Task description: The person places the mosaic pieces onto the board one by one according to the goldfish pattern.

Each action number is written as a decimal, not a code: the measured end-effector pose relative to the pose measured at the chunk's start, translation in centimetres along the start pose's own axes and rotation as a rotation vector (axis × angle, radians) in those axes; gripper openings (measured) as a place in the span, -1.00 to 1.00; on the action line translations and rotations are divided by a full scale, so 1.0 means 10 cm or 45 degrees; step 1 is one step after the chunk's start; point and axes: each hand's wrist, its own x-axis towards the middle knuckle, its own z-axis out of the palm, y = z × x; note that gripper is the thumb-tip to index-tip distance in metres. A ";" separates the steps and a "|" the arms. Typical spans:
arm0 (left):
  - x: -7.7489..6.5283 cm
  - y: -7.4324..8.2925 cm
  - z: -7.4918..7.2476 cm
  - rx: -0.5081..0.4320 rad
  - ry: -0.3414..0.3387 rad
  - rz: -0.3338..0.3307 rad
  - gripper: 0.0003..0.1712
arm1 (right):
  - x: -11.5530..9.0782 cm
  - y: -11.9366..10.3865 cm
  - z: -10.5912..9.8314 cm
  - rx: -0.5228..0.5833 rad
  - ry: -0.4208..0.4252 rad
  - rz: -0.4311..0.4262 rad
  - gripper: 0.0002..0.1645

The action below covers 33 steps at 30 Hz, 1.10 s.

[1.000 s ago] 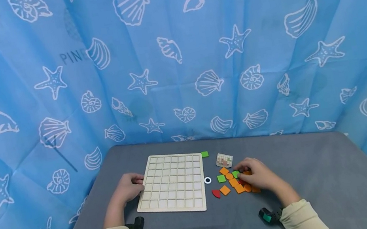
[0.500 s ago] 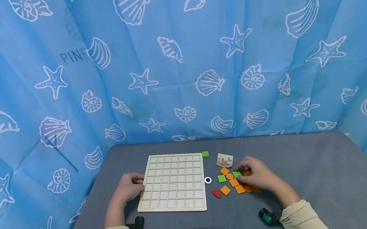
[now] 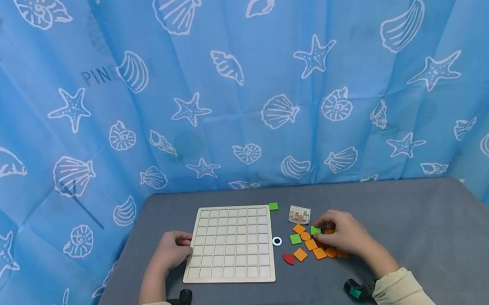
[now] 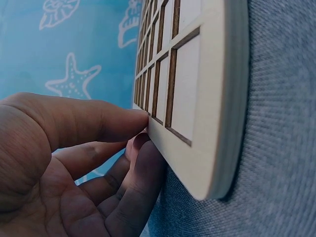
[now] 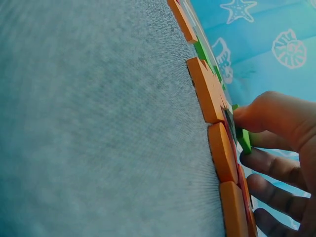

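Green tile (image 5: 244, 140) sits pinched between the right hand's (image 3: 344, 231) thumb and fingers, left hand (image 3: 172, 249) gripping the board (image 3: 229, 244).

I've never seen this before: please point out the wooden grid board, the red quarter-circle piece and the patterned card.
Wooden grid board (image 3: 230, 245), head view: grid near its middle.
Red quarter-circle piece (image 3: 289, 259), head view: middle of its face.
Patterned card (image 3: 299, 214), head view: middle of printed face.

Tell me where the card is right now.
In the head view, the card lies on the gray table, right of the board and just beyond the farthest orange piece, with the right hand to its lower right.
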 end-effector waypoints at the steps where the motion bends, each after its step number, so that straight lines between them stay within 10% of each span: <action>1: 0.00 -0.01 0.00 0.002 0.003 0.001 -0.55 | 0.00 -0.01 0.00 -0.015 0.011 0.000 -0.80; 23: 0.05 -0.01 0.04 0.012 0.026 0.027 -0.52 | 0.14 -0.31 0.02 -0.027 0.035 -0.123 -0.77; 33: -0.01 -0.03 -0.03 0.004 -0.002 0.073 -0.51 | 0.40 -0.71 0.33 0.036 -0.026 -0.178 -0.76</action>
